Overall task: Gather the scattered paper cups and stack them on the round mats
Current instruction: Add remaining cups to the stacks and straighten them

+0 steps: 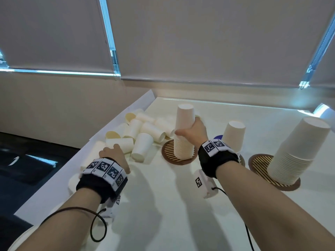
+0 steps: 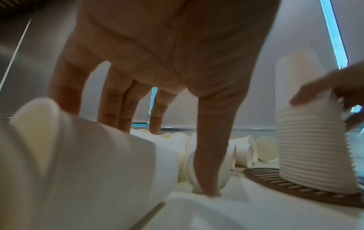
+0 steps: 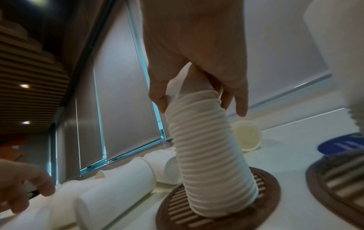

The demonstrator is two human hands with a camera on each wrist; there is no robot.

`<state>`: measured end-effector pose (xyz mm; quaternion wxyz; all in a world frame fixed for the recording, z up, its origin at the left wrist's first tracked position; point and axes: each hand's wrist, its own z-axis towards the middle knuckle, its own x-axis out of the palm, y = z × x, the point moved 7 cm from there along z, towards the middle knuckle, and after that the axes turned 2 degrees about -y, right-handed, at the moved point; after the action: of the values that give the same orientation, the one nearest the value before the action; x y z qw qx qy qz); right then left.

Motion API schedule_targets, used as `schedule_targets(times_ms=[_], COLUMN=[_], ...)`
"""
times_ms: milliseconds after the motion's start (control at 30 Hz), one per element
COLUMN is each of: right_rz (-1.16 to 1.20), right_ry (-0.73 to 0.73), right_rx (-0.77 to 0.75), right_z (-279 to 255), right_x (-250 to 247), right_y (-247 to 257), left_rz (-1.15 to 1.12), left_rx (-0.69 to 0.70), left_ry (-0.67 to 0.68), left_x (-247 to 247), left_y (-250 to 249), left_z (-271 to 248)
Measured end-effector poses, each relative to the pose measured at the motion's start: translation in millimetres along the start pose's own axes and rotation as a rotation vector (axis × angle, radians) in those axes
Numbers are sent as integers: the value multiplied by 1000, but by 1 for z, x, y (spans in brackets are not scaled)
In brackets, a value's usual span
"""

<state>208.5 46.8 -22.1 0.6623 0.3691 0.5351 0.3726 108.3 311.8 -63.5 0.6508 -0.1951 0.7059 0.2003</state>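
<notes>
Right hand (image 1: 196,130) grasps the cup stack (image 1: 183,134) upright on a round mat (image 1: 167,151) mid-desk; left hand (image 1: 114,156), fingers spread, reaches loose cups (image 1: 143,131) by the left edge; light, crushable, hold by sides.

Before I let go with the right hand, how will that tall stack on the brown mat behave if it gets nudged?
Probably tippy: the cup stack is tall and narrow over its brown mat, and already leans slightly. Likely light, being thin paper. The right hand grips it high up, so a sideways nudge there could topple it.
</notes>
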Motion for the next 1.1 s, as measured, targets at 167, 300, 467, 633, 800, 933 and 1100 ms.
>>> schedule_targets(times_ms=[167, 300, 467, 633, 800, 933, 1100], right_rz=[-75, 94, 223, 605, 767, 960, 975], right_ry=[-59, -400, 36, 90, 145, 217, 83], right_rx=[-41, -499, -370, 297, 499, 573, 551], right_z=[-12, -64, -103, -97, -92, -89, -77], right_x=[3, -17, 22, 36, 31, 29, -1], right_y=[2, 50, 47, -13, -43, -46, -71], left_rz=[71, -3, -435, -945, -1513, -1541, -919], left_rx=[78, 154, 391, 599, 478, 613, 247], left_ry=[27, 69, 25, 342, 551, 575, -128], left_x=[14, 6, -47, -63, -56, -56, -64], left_y=[2, -12, -63, -105, -115, -135, -93], left_z=[-9, -22, -44, -70, -63, -79, -12])
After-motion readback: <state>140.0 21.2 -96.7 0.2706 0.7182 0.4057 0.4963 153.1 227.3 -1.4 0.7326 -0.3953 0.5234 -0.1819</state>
